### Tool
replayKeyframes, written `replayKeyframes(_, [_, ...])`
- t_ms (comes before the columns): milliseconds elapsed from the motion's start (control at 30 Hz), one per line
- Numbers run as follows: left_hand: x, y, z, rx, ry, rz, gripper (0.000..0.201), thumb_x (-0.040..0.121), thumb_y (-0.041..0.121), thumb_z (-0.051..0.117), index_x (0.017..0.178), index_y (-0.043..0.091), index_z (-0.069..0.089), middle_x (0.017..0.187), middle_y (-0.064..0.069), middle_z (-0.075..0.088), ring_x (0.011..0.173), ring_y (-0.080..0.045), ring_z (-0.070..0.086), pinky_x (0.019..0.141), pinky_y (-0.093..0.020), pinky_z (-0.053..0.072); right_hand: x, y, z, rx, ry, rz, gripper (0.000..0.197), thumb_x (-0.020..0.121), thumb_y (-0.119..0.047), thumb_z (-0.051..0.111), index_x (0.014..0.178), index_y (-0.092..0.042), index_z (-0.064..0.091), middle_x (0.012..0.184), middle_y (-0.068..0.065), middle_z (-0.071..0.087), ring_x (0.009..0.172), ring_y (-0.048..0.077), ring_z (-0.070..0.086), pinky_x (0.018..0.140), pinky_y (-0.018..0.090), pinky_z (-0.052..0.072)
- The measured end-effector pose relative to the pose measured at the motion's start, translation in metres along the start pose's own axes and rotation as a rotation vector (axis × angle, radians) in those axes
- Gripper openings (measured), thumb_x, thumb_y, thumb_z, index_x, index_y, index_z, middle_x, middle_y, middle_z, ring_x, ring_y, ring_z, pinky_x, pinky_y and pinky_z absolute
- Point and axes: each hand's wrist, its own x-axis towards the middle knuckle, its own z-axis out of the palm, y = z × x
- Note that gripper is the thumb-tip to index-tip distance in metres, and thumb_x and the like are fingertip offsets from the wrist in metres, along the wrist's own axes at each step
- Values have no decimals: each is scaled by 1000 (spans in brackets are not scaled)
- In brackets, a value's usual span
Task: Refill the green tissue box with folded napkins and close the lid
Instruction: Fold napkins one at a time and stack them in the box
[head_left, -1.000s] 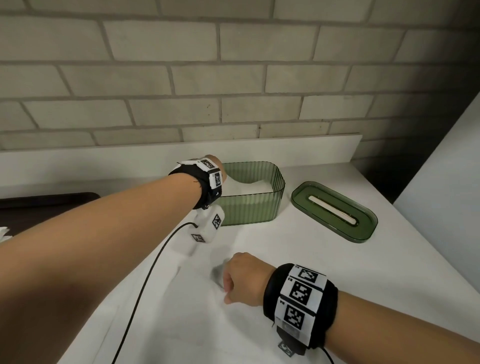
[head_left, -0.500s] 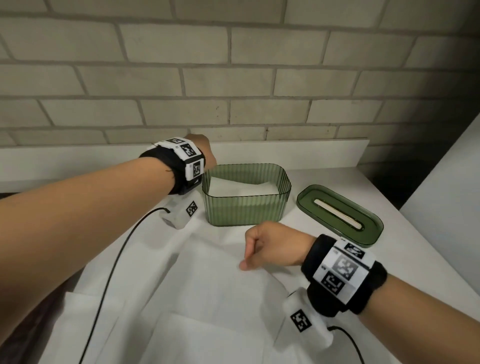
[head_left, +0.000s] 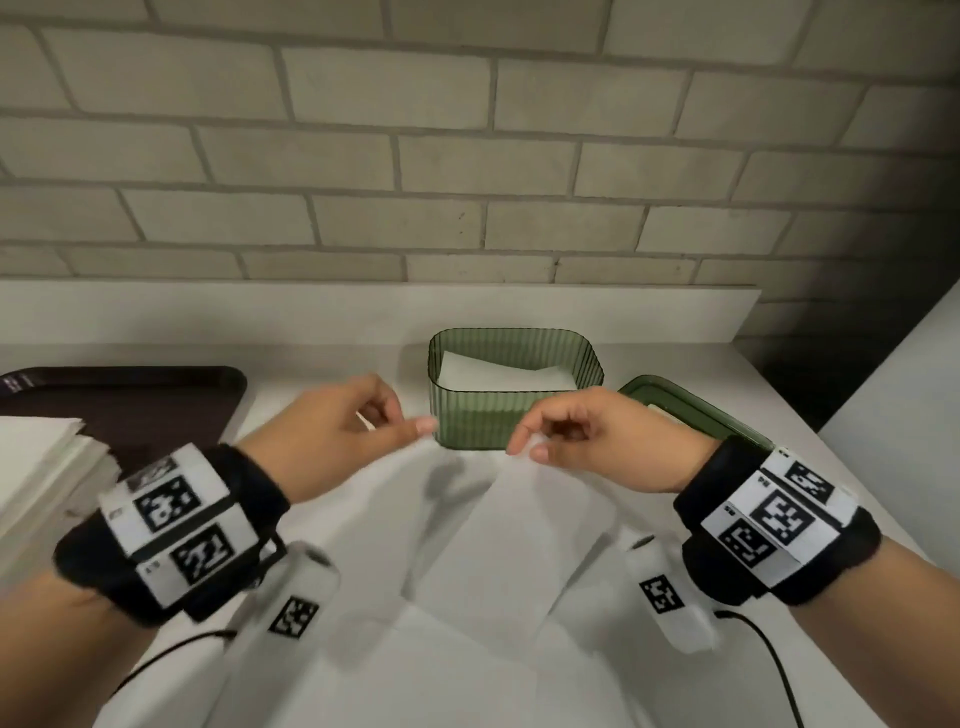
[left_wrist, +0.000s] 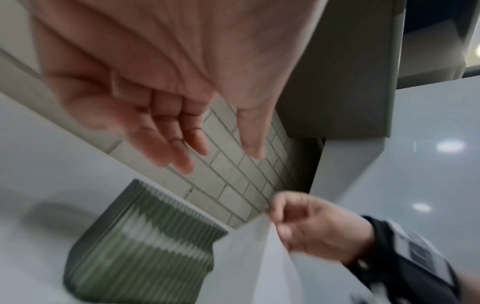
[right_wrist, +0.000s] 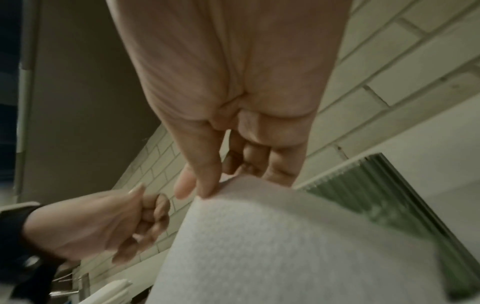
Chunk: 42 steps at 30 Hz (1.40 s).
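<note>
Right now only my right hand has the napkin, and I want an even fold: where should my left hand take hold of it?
Take the napkin at its far left corner, beside the left hand, coming from the left with a thumb-and-finger pinch. The right hand pinches the far right corner, so the far edge hangs raised before the green box; matching it probably levels the sheet.

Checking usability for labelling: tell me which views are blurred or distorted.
Head view: left hand and its wristband smeared, brick lines bowed by the wide lens. Left wrist view: green tissue box streaked. Right wrist view: napkin and box soft.
</note>
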Motion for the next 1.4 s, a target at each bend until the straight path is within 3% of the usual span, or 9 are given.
replayKeyframes(133, [-13, -17, 27, 33, -218, 63, 82, 34, 90, 56, 103, 45, 51, 115, 26, 50, 102, 11, 49, 75, -8, 40, 3, -17, -11, -145, 69, -12, 25, 87, -10, 65, 106, -25, 71, 75, 5, 54, 69, 1, 51, 68, 5, 40])
replayKeyframes(233, [-14, -18, 49, 71, -287, 111, 86, 47, 81, 60, 122, 42, 48, 121, 25, 47, 112, 8, 46, 87, -11, 38, 4, -33, -19, -253, 116, -32, 24, 86, -12, 65, 106, -25, 71, 76, -8, 60, 75, -4, 54, 69, 3, 40])
replayKeyframes(400, [-9, -18, 73, -9, -229, 168, 26, 83, 45, 64, 95, 22, 67, 91, 14, 67, 87, 2, 59, 80, -14, 45, 6, -49, -39, -242, 245, -39, 12, 79, -18, 73, 90, -23, 76, 81, -1, 71, 66, -1, 55, 67, 11, 44])
replayKeyframes(500, [-2, -16, 67, -48, -97, 167, 28, 87, 37, 62, 71, 16, 56, 60, 16, 55, 61, 0, 50, 60, -11, 36, 7, -50, -55, -319, 331, -8, 4, 76, -24, 76, 80, -25, 75, 78, -1, 70, 68, 5, 58, 68, 13, 43])
replayKeyframes(633, [18, -12, 37, -253, -28, 85, 19, 81, 39, 66, 85, 20, 65, 80, 3, 71, 76, -13, 66, 73, -27, 49, 11, -36, -73, -432, 428, 86, 6, 82, -27, 69, 77, -29, 66, 91, -3, 61, 86, 8, 55, 81, 21, 43])
replayKeyframes(800, [67, 17, 7, -717, 1, -80, 13, 98, 15, 46, 86, 14, 53, 84, -6, 59, 71, -17, 55, 64, -26, 50, 31, -11, -82, 25, 449, 186, 6, 93, -20, 56, 88, -19, 52, 92, 21, 63, 83, 20, 59, 89, 42, 51])
replayKeyframes(967, [111, 31, -1, -981, 16, -235, 26, 99, 15, 44, 122, 3, 48, 101, -18, 56, 88, -28, 56, 76, -38, 50, 53, 10, -74, 563, 480, 345, 50, 92, -25, 57, 135, -11, 36, 95, 7, 58, 78, 19, 59, 66, 30, 53])
replayKeyframes(1200, [144, 38, 17, -184, 11, -259, 38, 93, 17, 54, 125, -2, 48, 116, -20, 61, 104, -35, 63, 89, -42, 54, 76, 47, -67, 236, 656, 470, 45, 80, -12, 71, 117, -7, 47, 78, 5, 56, 63, 17, 53, 55, 29, 47])
replayKeyframes(1400, [156, 38, 31, 480, -30, -98, 48, 89, 15, 56, 131, 3, 35, 119, -14, 56, 104, -28, 60, 74, -29, 46, 86, 54, -58, -332, 451, 450, 25, 79, -18, 70, 101, -12, 61, 95, 4, 57, 84, 16, 54, 61, 17, 43])
